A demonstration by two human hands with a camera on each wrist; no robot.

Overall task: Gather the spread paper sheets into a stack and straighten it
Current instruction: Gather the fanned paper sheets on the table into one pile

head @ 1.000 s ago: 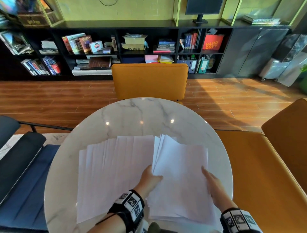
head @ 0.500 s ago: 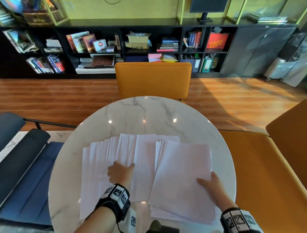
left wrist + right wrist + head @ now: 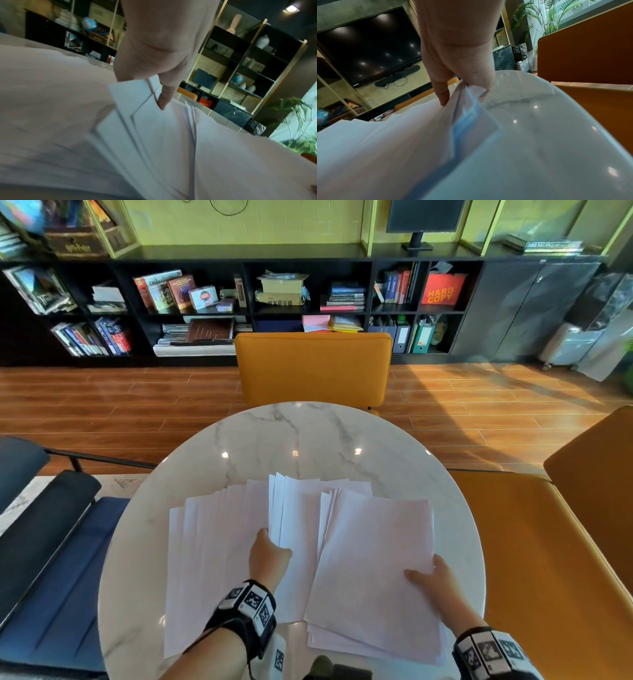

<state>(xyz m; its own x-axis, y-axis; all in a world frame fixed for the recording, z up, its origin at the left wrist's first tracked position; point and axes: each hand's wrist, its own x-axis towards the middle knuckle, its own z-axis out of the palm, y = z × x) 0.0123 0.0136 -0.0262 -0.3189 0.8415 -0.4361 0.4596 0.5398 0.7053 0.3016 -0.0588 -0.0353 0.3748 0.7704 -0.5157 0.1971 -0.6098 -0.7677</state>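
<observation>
White paper sheets (image 3: 219,546) lie fanned across the near half of the round marble table (image 3: 308,436), overlapping from left to right. A partly gathered stack (image 3: 373,570) sits at the right, near the table's front edge.

The left hand (image 3: 270,556) pinches the left edge of a small bundle of sheets (image 3: 294,529) in the middle of the fan, thumb on top and fingers curled beneath, lifting that edge a little. The right hand (image 3: 435,580) is clamped on the right edge of the stack, thumb on top; in the right wrist view the paper bends upward where it is held.

The sheets look light, thin and floppy, and likely slide easily over one another and over the glossy table. A hold along an edge, with thumb above and fingers under, seems best; corners could crease or a loose sheet could slip out.

An orange chair (image 3: 313,368) stands beyond the table, with dark bookshelves (image 3: 205,302) behind.
</observation>
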